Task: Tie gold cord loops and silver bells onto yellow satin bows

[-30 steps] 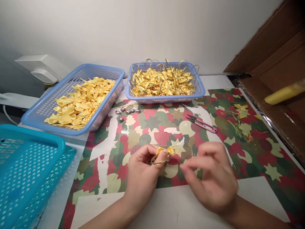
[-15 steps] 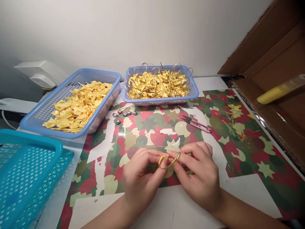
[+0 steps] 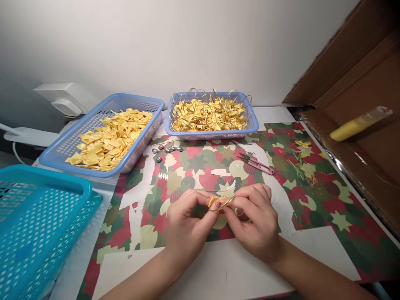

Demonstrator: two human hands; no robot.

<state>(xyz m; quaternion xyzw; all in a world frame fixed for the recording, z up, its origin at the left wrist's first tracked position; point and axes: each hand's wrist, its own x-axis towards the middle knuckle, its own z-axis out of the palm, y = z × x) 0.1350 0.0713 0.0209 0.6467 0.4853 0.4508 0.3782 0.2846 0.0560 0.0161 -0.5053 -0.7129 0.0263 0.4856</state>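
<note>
Between my fingertips is a small yellow ribbon bow [image 3: 213, 201] with a gold cord [image 3: 227, 203] looped beside it. My left hand [image 3: 189, 227] pinches the bow between thumb and forefinger. With closed fingertips, my right hand [image 3: 256, 223] grips the gold cord close to the bow; the exact pinch is partly hidden behind the fingers. A thin strand of cord stretches behind both hands. Beyond them lie pink-handled thread snips [image 3: 256, 163] and several small silver bells [image 3: 168, 149].
A blue basket [image 3: 117, 170] of yellow bows stands at the left, and another blue basket [image 3: 212, 135] holds bows with gold cords. A turquoise basket [image 3: 43, 225] is nearest on the left. Thread scraps [image 3: 303, 164] and a yellow tube [image 3: 356, 125] beside cardboard are at right.
The gold loop has tilted flatter between my fingers, and more of the bow shows. Both hands keep their pinch. The whole view has shifted slightly.
</note>
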